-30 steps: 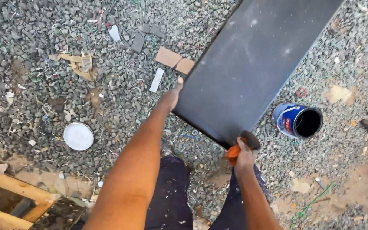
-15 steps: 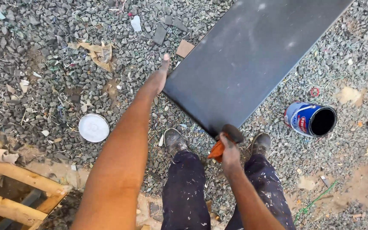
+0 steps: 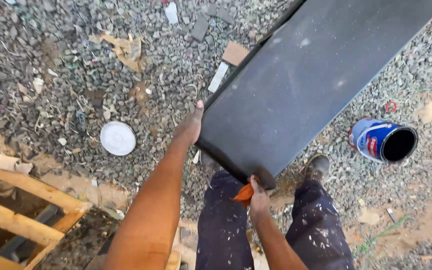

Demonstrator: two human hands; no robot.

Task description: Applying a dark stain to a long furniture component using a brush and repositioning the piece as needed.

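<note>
Now both hands are on the near end of the black panel [image 3: 306, 85]. Left hand [image 3: 190, 127] clamps its left corner edge, thumb on top. Right hand [image 3: 259, 196] is closed around an orange-handled tool [image 3: 243, 192] and pressed to the panel's near right corner; the tool's working end is hidden under the edge, so can't tell what kind it is.

Change over the last second: the panel's near end sits closer to the body and looks larger in view, and both legs and a shoe [image 3: 317, 167] now show right below it. Hands kept their spots on the corners. Reads as the panel being held up off the gravel [image 3: 76, 80] at this end; far end runs out of frame.

Relative to the panel: open blue paint can [image 3: 383, 141] lies on its side to the right, white lid [image 3: 118, 138] well left, wooden frame [image 3: 21, 210] further left and nearer the body.
</note>
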